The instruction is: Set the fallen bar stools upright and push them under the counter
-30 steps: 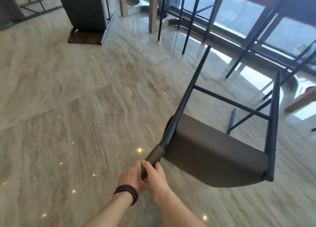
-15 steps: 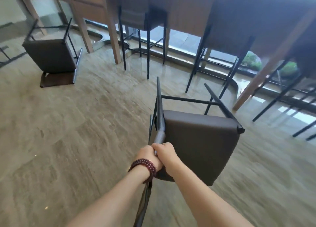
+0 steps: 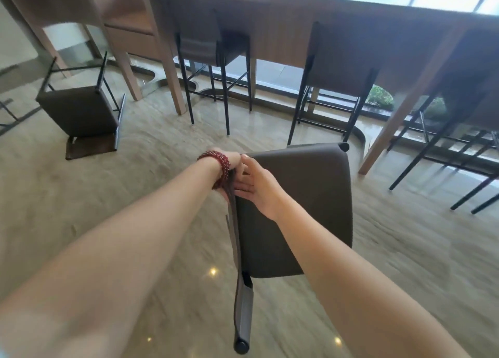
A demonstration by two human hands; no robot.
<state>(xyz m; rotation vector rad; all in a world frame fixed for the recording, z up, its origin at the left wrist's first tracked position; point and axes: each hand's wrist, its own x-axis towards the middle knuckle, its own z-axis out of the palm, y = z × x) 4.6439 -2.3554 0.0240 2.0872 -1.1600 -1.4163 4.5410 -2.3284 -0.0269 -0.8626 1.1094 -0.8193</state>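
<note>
Well short of the table (image 3: 280, 28), both forearms reach out to the stool (image 3: 302, 209). The left hand (image 3: 232, 158), with a bracelet (image 3: 216, 166) at its wrist, closes its grip over the stool's top corner, though most of its fingers are hidden behind the frame. The right hand (image 3: 256, 185) holds the same rail just beside it, with its fingers curled round the edge. The stool's brown padded panel faces the camera, and a dark post runs back from the hands away from the table. The legs are hidden beneath the panel, so I cannot tell whether the feet touch the floor (image 3: 121, 182). The step in hand looks like the righting of this stool, and it seems nearly done. The next move calls for setting all the feet flat, squaring the seat to the table, then pushing it straight in, probably into the gap between the seats already there, without clipping their legs. Closer to the table, before its left end, the fallen stool (image 3: 75, 109) lies tipped over with its legs pointing toward the table, and it is untouched. Under the table itself stand a tucked stool (image 3: 210, 44) and a second tucked stool (image 3: 337, 60), both upright.
</note>
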